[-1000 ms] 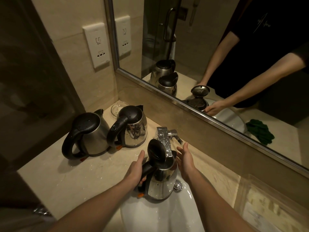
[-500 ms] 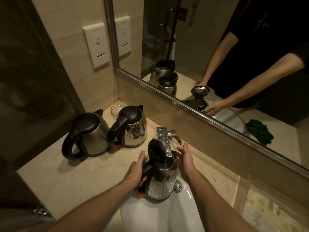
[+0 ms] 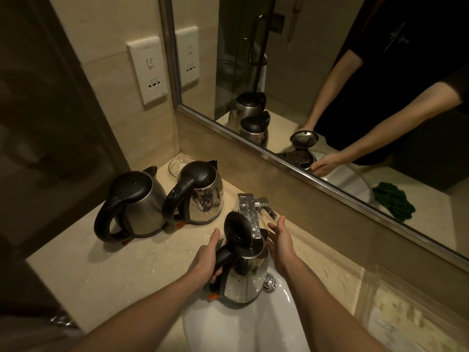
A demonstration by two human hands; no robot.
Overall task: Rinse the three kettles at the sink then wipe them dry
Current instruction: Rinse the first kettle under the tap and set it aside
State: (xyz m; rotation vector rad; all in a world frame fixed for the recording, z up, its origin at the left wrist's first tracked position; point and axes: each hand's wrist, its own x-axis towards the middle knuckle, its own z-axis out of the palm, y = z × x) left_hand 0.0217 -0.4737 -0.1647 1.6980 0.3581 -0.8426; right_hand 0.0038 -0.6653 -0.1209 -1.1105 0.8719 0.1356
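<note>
A steel kettle (image 3: 243, 280) with its black lid flipped up stands over the white sink (image 3: 243, 329), its mouth under the chrome tap (image 3: 250, 212). My left hand (image 3: 205, 260) grips its black handle. My right hand (image 3: 281, 240) rests flat against the kettle's right side, fingers apart. Two more steel kettles with black lids shut stand on the counter at the left: one (image 3: 137, 207) nearest the wall corner, the other (image 3: 200, 194) beside it, closer to the tap. Both carry water drops.
The beige counter (image 3: 114, 275) is wet with droplets. A glass dish (image 3: 179, 163) sits behind the kettles. A wall socket (image 3: 148, 69) is above them. The mirror (image 3: 330, 72) shows a green cloth (image 3: 393, 204) on the counter to the right. A clear tray (image 3: 406, 313) lies at the right.
</note>
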